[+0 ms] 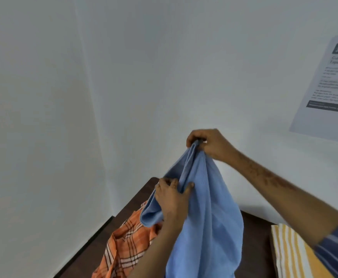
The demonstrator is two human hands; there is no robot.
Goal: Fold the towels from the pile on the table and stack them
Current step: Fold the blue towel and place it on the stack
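A plain blue towel [208, 221] hangs in the air over the dark wooden table [256, 237]. My right hand [210, 144] pinches its bunched top end, held high. My left hand [171, 195] grips a fold of the same towel lower down on its left side, thumb in front of the cloth. An orange checked towel [124, 247] lies crumpled on the table below and to the left. A yellow and white striped towel [292, 253] lies flat at the right of the table, partly hidden by my right sleeve.
White walls meet in a corner behind the table. A printed paper sheet [328, 87] is stuck on the right wall. The table's left edge [96, 235] runs diagonally down to the bottom left.
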